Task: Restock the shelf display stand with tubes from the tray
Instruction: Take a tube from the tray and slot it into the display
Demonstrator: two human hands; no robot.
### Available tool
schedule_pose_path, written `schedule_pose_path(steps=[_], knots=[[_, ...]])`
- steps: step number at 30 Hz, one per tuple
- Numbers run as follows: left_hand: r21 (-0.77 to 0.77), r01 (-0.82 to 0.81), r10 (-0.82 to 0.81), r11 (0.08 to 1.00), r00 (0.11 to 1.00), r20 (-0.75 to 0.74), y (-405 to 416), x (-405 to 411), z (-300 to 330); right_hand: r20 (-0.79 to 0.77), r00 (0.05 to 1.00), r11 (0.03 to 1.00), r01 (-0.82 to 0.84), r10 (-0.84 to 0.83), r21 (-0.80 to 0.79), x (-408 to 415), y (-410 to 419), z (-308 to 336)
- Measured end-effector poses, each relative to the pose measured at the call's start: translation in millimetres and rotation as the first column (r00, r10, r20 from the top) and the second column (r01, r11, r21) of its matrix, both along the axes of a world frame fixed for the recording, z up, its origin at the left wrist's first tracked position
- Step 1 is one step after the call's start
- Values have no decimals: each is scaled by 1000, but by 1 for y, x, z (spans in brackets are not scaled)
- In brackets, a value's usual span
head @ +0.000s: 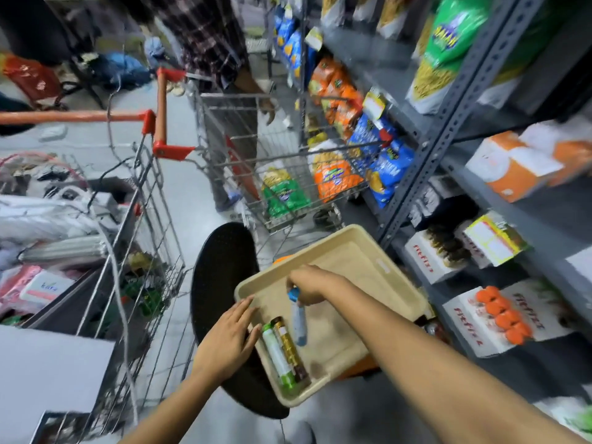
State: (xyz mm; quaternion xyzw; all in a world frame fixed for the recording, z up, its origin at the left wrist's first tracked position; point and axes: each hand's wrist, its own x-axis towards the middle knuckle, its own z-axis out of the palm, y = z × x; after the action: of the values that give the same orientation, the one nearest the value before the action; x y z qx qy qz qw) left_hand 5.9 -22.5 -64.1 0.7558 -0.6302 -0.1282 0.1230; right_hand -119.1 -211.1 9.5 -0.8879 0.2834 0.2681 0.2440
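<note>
A beige tray (362,261) rests on a black round stool (221,267) below me. Two tubes lie side by side in its near corner: a green-and-white tube (278,355) and a brown-gold tube (290,349). My right hand (312,285) is over the tray, shut on the cap end of a blue tube (298,318) that hangs down, lifted off the tray floor. My left hand (229,338) lies flat with fingers spread on the tray's left rim. The white display boxes (487,318) with orange-capped tubes stand on the shelf to the right.
A grey metal shelf unit (448,123) with snack bags and boxes runs along the right. Two wire shopping carts stand ahead and to the left, one cart (282,174) holding snack bags. A person in a plaid garment stands behind the far cart.
</note>
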Motion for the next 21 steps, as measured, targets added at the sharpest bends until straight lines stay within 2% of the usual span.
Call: schedule_pose_path(steps=[3, 6, 10, 12, 16, 19, 21], knots=[[-22, -10, 9, 1000, 998, -59, -22, -4, 12, 137, 990, 995, 32, -18, -100, -32, -17, 77], [-144, 39, -51, 989, 996, -78, -80, -25, 48, 274, 961, 967, 98, -31, -235, -71, -28, 168], [-348, 208, -276, 914, 948, -158, -174, -87, 137, 432, 901, 907, 209, -33, -366, -143, -31, 307], [-474, 302, -410, 827, 901, -140, -214, -129, 185, 478, 877, 863, 284, -58, -417, -186, -22, 374], [-686, 425, -664, 591, 739, -115, -254, -227, 285, 518, 838, 753, 451, -173, -479, -267, 8, 482], [-769, 527, -794, 362, 606, 41, -262, -306, 343, 556, 795, 622, 568, -243, -539, -321, 33, 535], [-783, 565, -837, 260, 536, 109, -258, -359, 374, 592, 757, 500, 640, -278, -584, -358, 47, 559]])
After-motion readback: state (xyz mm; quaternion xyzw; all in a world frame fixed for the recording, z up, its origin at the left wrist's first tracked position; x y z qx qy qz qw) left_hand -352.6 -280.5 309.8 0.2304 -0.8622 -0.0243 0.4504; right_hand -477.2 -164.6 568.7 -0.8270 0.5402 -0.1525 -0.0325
